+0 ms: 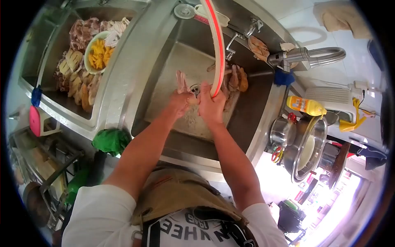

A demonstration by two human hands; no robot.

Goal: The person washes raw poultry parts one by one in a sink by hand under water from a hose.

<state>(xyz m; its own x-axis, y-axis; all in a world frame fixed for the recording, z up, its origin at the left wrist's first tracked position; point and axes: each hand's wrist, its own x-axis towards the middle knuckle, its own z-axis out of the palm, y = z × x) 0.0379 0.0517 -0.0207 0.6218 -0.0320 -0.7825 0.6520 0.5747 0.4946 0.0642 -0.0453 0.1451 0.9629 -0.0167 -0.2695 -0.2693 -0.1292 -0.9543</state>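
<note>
My left hand (181,103) is closed around a piece of raw poultry (181,81), whose pale pink end sticks up past my fingers. Its exact cut I cannot make out. Right beside it, my right hand (211,106) grips a white hose with a red stripe (218,45), close to the hose's end. Both hands are over the steel sink basin (177,55), near the drain (195,89). More raw poultry pieces (233,80) lie against the basin's right wall.
A second basin (45,68) at the left holds raw meat (74,61) and a bowl (87,61) of yellow pieces. A faucet (302,57) stands at the right rim. Farther right are a yellow bottle (306,106) and metal pots (283,131). A green cloth (110,141) hangs at the front edge.
</note>
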